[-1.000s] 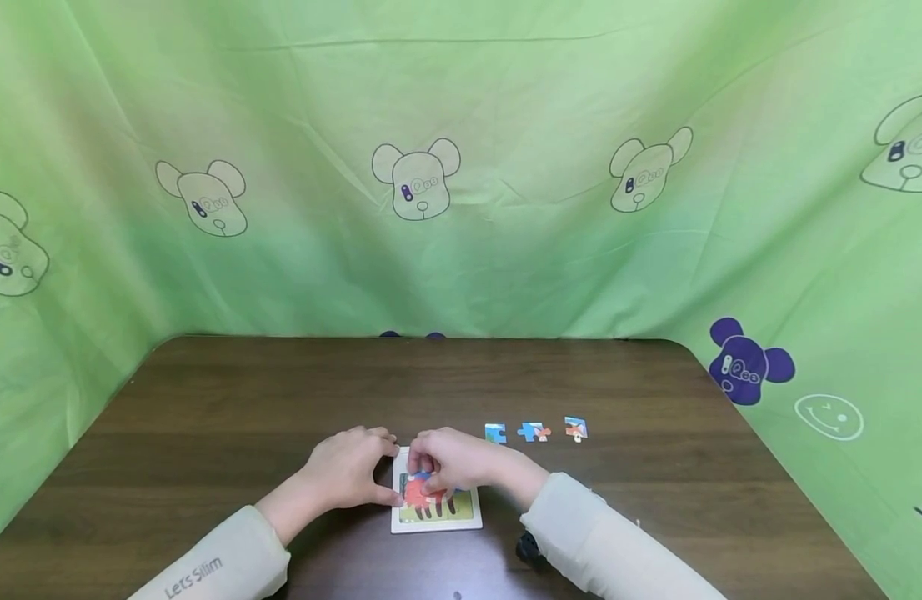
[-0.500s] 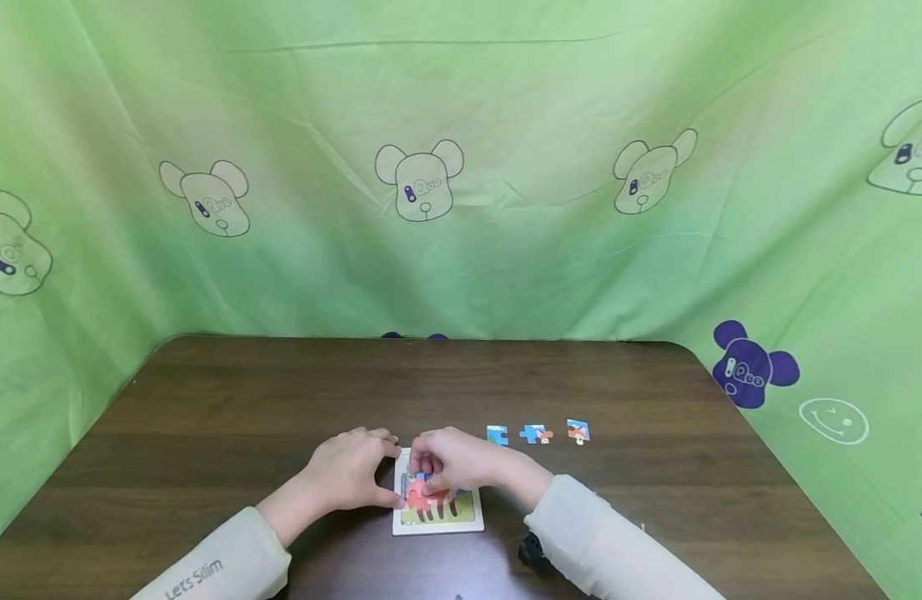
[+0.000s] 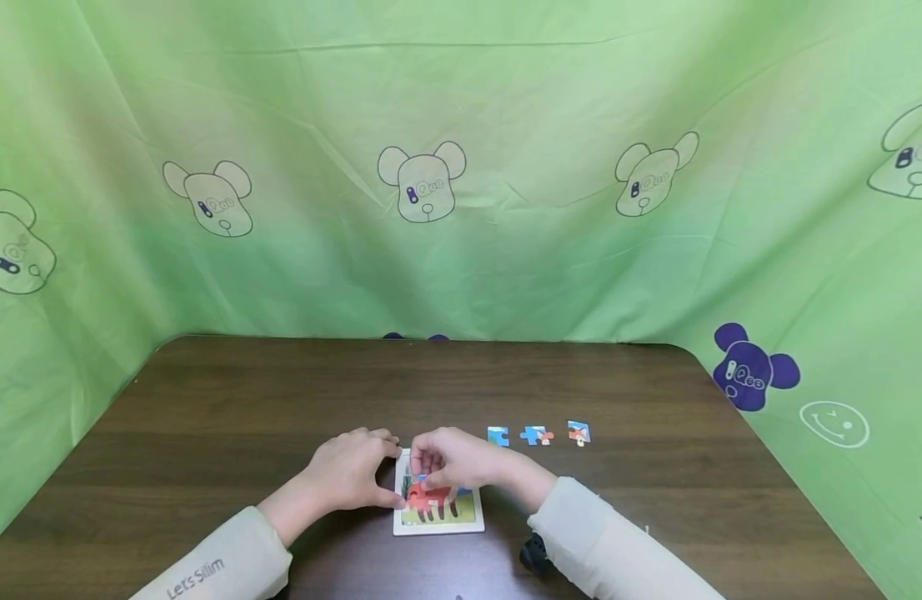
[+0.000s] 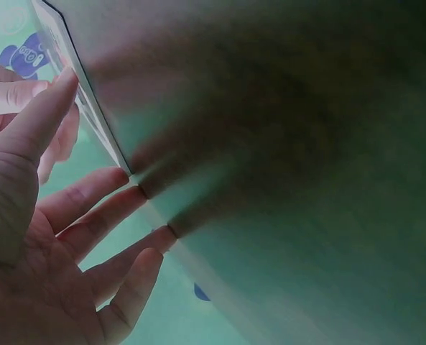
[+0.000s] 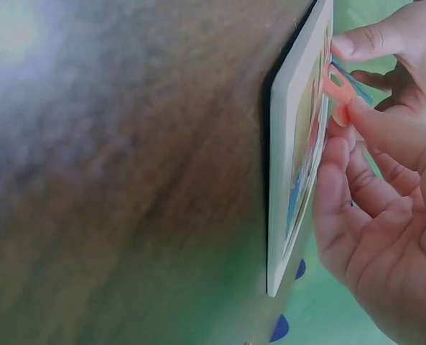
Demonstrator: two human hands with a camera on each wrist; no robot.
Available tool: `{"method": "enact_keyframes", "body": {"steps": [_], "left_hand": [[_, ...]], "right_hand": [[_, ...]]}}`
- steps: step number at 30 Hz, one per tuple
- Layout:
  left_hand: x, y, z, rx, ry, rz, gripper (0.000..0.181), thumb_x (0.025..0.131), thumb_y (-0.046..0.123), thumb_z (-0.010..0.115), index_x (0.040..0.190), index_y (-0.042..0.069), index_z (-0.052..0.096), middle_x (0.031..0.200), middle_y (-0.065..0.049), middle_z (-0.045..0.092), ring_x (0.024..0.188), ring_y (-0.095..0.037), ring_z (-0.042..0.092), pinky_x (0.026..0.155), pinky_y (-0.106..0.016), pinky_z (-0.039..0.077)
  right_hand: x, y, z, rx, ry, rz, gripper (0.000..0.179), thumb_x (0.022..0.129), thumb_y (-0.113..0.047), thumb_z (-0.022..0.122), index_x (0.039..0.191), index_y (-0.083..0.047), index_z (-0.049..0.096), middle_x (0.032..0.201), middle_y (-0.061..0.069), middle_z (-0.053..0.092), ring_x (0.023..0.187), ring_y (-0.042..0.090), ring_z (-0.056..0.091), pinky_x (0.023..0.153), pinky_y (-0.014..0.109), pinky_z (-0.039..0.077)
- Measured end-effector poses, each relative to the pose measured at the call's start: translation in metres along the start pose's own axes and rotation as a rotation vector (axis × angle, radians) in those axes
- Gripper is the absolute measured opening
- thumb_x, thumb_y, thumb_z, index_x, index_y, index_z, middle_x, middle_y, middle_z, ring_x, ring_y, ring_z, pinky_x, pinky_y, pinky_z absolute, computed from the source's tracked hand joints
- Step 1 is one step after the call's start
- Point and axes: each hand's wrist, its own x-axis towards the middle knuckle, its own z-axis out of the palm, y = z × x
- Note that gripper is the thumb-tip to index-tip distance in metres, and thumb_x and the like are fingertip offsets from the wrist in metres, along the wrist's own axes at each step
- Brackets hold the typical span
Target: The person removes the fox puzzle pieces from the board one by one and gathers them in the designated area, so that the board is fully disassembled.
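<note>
A white-rimmed picture puzzle (image 3: pixel 461 528) lies flat near the front of the table, its picture partly filled with red, blue and yellow-green. At its left side rests my left hand (image 3: pixel 348 471), thumb on the rim and the other fingers spread, their tips down on the table by the far left corner. My right hand (image 3: pixel 453 458) is over the tray and pinches a red puzzle piece (image 5: pixel 338 90) between thumb and fingers. In the right wrist view that piece stands tilted up from the board, with a dark teal edge. The fingers cover the upper middle of the picture.
Beyond the right hand lie three loose pieces on the brown table (image 3: pixel 318 375): a blue-green one (image 3: pixel 498 435), a blue and orange one (image 3: pixel 536 435) and a fox-faced one (image 3: pixel 578 432). A small black object (image 3: pixel 534 554) shows by the right sleeve. Green curtains surround the table.
The red piece has turned and tilted slightly in my right fingers, and a dark green strip shows beside it now. Both hands have stayed almost in place; the head view has shifted a little.
</note>
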Motion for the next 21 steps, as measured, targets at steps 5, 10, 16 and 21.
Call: {"method": "enact_keyframes", "body": {"steps": [5,10,16,21], "left_hand": [[0.0,0.0,-0.001,-0.003,-0.006,-0.007,0.06,0.067,0.052,0.086,0.112,0.014,0.076,0.123,-0.005,0.069,0.106,-0.029,0.064,0.079,-0.047,0.055],[0.001,0.0,-0.001,-0.002,-0.008,-0.007,0.059,0.067,0.052,0.086,0.112,0.014,0.076,0.123,-0.005,0.068,0.106,-0.03,0.064,0.079,-0.047,0.055],[0.001,0.0,-0.001,0.001,-0.01,-0.01,0.059,0.067,0.052,0.086,0.112,0.014,0.076,0.124,-0.005,0.068,0.106,-0.03,0.064,0.08,-0.047,0.055],[0.001,0.0,0.0,0.004,-0.016,-0.018,0.059,0.068,0.052,0.086,0.113,0.015,0.075,0.125,-0.004,0.068,0.108,-0.029,0.064,0.081,-0.047,0.055]], "right_hand": [[-0.001,0.0,0.0,0.019,0.006,-0.005,0.013,0.086,0.006,0.069,0.087,-0.005,0.062,0.076,-0.005,0.057,0.071,0.0,0.052,0.07,0.017,0.047],[-0.004,-0.003,-0.003,0.024,0.024,0.001,0.011,0.087,0.005,0.069,0.088,-0.005,0.062,0.078,-0.003,0.059,0.073,0.001,0.053,0.073,0.018,0.048],[-0.007,-0.001,-0.006,0.014,0.031,-0.014,0.01,0.087,0.003,0.069,0.088,-0.003,0.062,0.078,-0.001,0.06,0.073,0.001,0.052,0.074,0.018,0.048],[-0.011,0.006,-0.007,0.021,0.039,-0.041,0.009,0.087,0.004,0.068,0.089,-0.002,0.062,0.077,0.0,0.06,0.073,0.0,0.052,0.073,0.019,0.048]]}}
